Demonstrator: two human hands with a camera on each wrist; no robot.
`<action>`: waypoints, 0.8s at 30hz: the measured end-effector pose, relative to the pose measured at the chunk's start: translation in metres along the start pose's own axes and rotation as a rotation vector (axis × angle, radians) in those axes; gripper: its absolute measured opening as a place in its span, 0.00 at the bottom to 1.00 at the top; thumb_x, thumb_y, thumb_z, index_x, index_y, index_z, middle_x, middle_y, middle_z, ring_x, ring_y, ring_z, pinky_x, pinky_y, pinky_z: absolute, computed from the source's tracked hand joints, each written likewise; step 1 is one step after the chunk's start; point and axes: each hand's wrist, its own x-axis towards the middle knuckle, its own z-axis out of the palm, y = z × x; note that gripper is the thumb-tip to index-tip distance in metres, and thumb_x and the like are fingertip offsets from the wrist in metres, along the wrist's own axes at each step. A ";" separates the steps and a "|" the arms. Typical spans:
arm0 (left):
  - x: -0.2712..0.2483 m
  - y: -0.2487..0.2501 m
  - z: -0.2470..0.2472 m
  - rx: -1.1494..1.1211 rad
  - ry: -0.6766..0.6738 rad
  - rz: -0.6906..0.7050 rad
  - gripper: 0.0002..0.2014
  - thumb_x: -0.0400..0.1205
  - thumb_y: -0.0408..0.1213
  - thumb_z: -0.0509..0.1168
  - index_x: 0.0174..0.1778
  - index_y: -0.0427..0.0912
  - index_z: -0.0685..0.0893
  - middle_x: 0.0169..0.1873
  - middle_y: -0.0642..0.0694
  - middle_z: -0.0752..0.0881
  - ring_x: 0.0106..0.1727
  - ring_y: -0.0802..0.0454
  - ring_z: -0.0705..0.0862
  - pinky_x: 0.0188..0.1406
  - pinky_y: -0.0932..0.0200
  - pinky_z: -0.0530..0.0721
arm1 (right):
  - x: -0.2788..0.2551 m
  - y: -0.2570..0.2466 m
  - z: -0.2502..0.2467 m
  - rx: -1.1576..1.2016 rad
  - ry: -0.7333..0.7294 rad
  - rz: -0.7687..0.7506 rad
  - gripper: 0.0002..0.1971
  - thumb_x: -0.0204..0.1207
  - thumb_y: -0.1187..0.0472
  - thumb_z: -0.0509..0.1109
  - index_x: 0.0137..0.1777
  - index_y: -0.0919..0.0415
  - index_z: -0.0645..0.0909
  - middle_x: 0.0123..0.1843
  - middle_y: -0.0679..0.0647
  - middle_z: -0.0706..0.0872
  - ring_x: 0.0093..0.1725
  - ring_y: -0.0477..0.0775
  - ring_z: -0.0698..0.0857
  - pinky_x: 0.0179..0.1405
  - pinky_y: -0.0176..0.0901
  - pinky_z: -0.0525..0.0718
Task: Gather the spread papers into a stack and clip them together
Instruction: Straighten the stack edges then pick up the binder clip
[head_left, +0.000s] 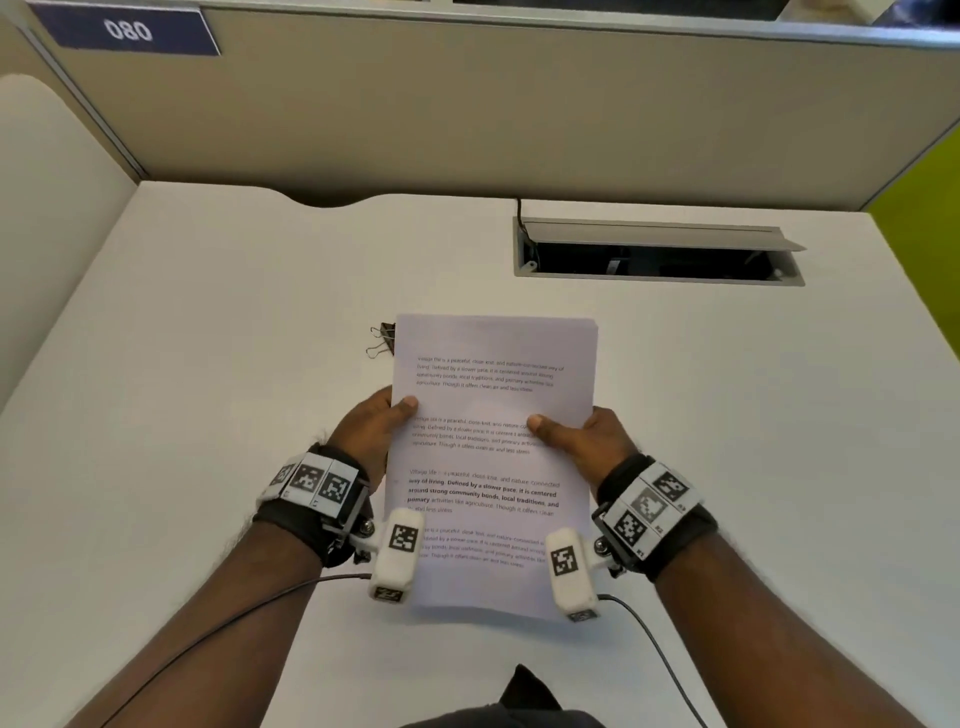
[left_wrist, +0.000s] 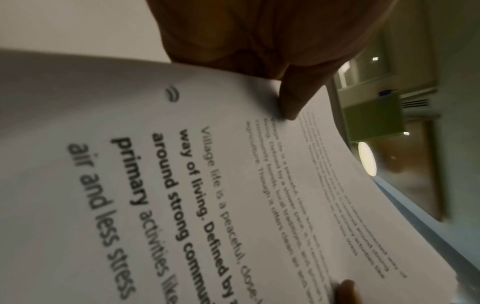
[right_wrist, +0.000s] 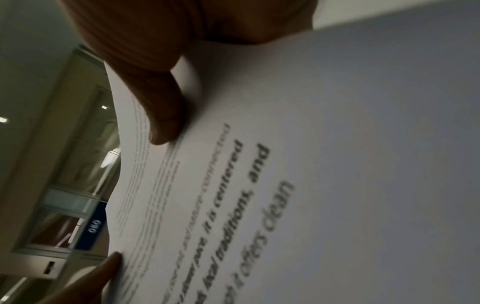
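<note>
A stack of white printed papers (head_left: 493, 457) is held up above the desk, tilted toward me, its edges lined up. My left hand (head_left: 376, 423) grips its left edge with the thumb on the top sheet; my right hand (head_left: 576, 439) grips the right edge the same way. The fingers behind the sheets are hidden. In the left wrist view the papers (left_wrist: 182, 185) fill the frame under my left hand's (left_wrist: 292, 102) thumb. The right wrist view shows the papers (right_wrist: 311, 164) under my right hand's (right_wrist: 166, 115) thumb. A black binder clip (head_left: 382, 339) lies on the desk, just past the stack's top left corner.
The white desk (head_left: 208, 364) has an open cable tray (head_left: 657, 254) at the back right with a black cable going into it. Beige partition walls stand behind and to the left, with a blue "080" label (head_left: 130, 31). Thin cables hang from both wrist cameras.
</note>
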 end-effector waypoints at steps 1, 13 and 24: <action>0.001 -0.007 -0.006 0.015 0.005 -0.035 0.16 0.85 0.35 0.54 0.67 0.37 0.76 0.55 0.38 0.87 0.48 0.43 0.89 0.47 0.47 0.89 | 0.002 0.006 0.005 -0.018 -0.002 0.026 0.16 0.66 0.58 0.80 0.53 0.64 0.87 0.50 0.64 0.91 0.47 0.66 0.90 0.53 0.66 0.87; 0.024 -0.065 -0.058 0.401 0.181 -0.177 0.13 0.81 0.41 0.62 0.59 0.41 0.82 0.59 0.34 0.87 0.56 0.34 0.86 0.62 0.35 0.83 | 0.034 0.014 0.011 -0.376 -0.012 0.260 0.12 0.76 0.62 0.69 0.57 0.62 0.84 0.45 0.57 0.90 0.35 0.55 0.88 0.35 0.42 0.85; 0.023 -0.059 -0.068 0.388 0.144 -0.152 0.10 0.83 0.36 0.60 0.56 0.39 0.82 0.53 0.37 0.88 0.49 0.40 0.87 0.51 0.48 0.86 | 0.107 -0.063 0.094 -0.893 -0.143 -0.191 0.15 0.76 0.57 0.67 0.62 0.53 0.82 0.64 0.53 0.85 0.64 0.54 0.82 0.65 0.39 0.74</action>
